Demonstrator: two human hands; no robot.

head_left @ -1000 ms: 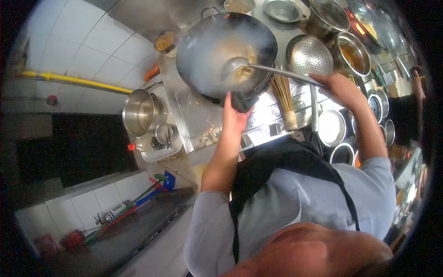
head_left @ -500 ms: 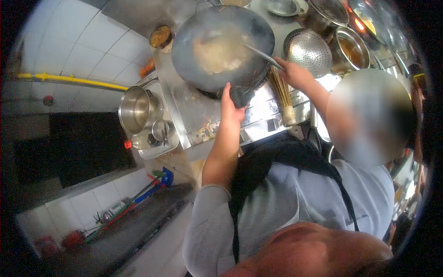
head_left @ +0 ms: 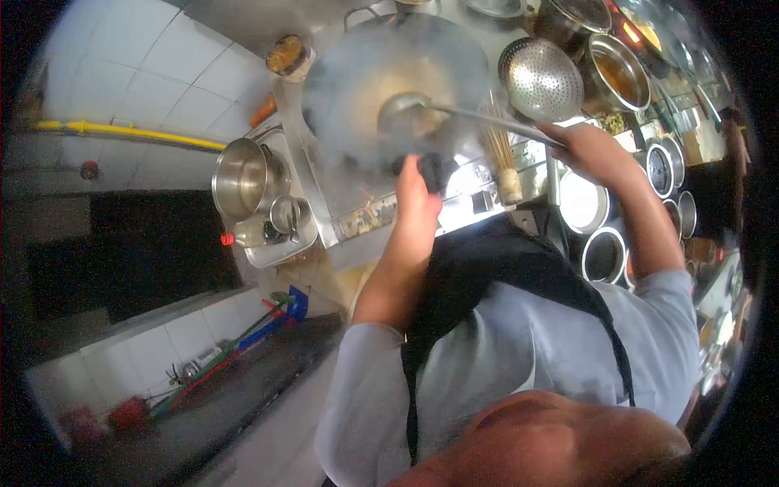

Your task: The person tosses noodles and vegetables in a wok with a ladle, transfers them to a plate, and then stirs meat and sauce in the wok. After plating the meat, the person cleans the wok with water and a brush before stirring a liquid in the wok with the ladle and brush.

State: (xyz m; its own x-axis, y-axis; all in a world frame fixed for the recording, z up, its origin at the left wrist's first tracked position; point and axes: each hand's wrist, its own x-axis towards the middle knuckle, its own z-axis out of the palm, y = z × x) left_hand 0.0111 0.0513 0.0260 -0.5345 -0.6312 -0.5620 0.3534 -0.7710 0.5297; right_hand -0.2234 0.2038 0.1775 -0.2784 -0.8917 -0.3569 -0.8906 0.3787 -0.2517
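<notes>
Thick steam rises from a large dark wok [head_left: 458, 57], veiling the pale food [head_left: 398, 81] inside it. My left hand [head_left: 416, 195] is closed around the dark wok handle [head_left: 433, 170] at the near rim. Gripped by its long shaft, a metal ladle [head_left: 495, 122] is in my right hand [head_left: 596, 152], off to the right of the wok. The ladle's bowl hangs over the near part of the wok, with the steam around it. Under the shaft lies a bamboo wok brush [head_left: 501, 158] with its bristles toward the wok.
Right of the wok sit a perforated strainer [head_left: 542, 79] and a metal pot of brown liquid [head_left: 621, 75]. White-rimmed containers [head_left: 584, 203] stand under my right arm. To the left, a tray [head_left: 302, 235] holds a steel pot [head_left: 242, 180]. A jar [head_left: 288, 57] stands at the back left.
My right hand has moved right and toward me, lifting the ladle from the food so its bowl now shows. Steam is thicker. My left hand keeps its hold on the handle.
</notes>
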